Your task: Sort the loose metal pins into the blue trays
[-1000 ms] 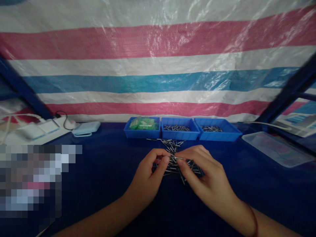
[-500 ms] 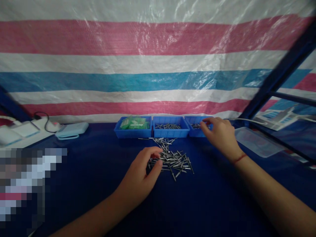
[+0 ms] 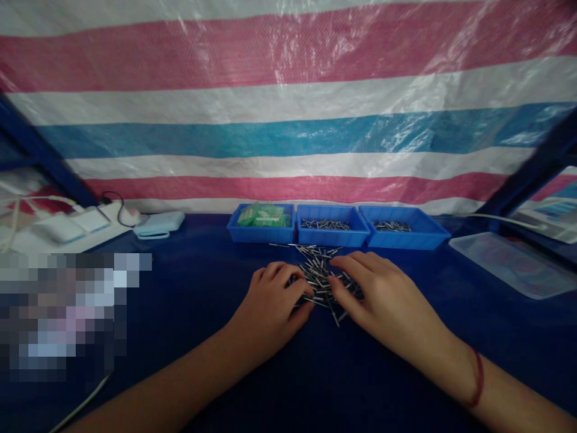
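A loose pile of thin silvery metal pins lies on the dark blue table. At the pile's left side is my left hand, its fingers curved over some pins with thumb and index apart. My right hand reaches over the right side, thumb and index spread above the pins. Behind the pile, a blue bin holds green packets. The middle blue bin and the right blue bin contain more metal pins.
A clear plastic lid lies at the right. On the left are a light blue case, a white power strip with plugs and cables, and a pixelated area. A striped sheet hangs behind the table.
My right hand has moved from the right bin down and left to the pile. My left hand remains at the pile's left side. The whole view has shifted, with the bins now further right.
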`<control>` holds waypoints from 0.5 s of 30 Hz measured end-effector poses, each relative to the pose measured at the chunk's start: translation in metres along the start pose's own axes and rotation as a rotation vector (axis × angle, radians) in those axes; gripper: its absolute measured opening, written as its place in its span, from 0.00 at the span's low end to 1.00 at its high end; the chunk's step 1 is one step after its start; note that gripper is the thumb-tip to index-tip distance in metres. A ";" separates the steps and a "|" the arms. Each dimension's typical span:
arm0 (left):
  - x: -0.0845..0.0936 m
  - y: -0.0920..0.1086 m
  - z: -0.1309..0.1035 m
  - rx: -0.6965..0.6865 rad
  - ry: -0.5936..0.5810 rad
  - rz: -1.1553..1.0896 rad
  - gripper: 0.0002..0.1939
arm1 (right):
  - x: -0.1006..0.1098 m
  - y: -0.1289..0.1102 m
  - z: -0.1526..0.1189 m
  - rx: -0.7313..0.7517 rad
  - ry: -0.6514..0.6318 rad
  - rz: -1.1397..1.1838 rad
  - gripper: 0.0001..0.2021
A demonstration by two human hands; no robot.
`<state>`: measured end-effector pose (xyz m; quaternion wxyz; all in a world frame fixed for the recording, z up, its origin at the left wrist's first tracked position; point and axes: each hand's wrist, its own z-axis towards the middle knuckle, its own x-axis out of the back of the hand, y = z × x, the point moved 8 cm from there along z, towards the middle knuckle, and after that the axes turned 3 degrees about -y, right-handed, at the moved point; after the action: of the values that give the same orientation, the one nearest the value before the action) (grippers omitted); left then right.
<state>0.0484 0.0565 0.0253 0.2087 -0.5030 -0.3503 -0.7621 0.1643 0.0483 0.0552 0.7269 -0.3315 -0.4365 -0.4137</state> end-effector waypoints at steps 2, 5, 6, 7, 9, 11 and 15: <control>0.001 0.001 0.000 -0.006 0.008 0.013 0.04 | -0.003 -0.006 -0.002 0.017 -0.019 0.026 0.10; 0.001 0.001 0.001 0.001 0.004 0.030 0.03 | -0.007 -0.010 -0.002 0.038 -0.052 0.084 0.08; 0.001 0.001 0.002 0.005 0.002 0.031 0.04 | -0.009 -0.011 -0.001 0.044 -0.067 0.111 0.07; 0.002 0.001 0.002 0.010 0.002 0.028 0.04 | -0.010 -0.012 -0.001 0.048 -0.081 0.145 0.07; 0.004 0.000 0.003 0.031 0.024 -0.005 0.05 | -0.011 -0.012 -0.001 0.041 -0.085 0.236 0.08; 0.010 -0.002 0.004 0.064 0.079 -0.086 0.05 | -0.008 -0.011 -0.001 0.013 -0.040 0.346 0.09; 0.022 -0.007 0.001 0.146 0.219 -0.337 0.05 | 0.000 -0.003 -0.002 -0.098 0.080 0.624 0.06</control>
<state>0.0352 0.0625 0.0431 0.1510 -0.3351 -0.4591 -0.8088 0.1626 0.0451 0.0543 0.8184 -0.4675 -0.2646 -0.2040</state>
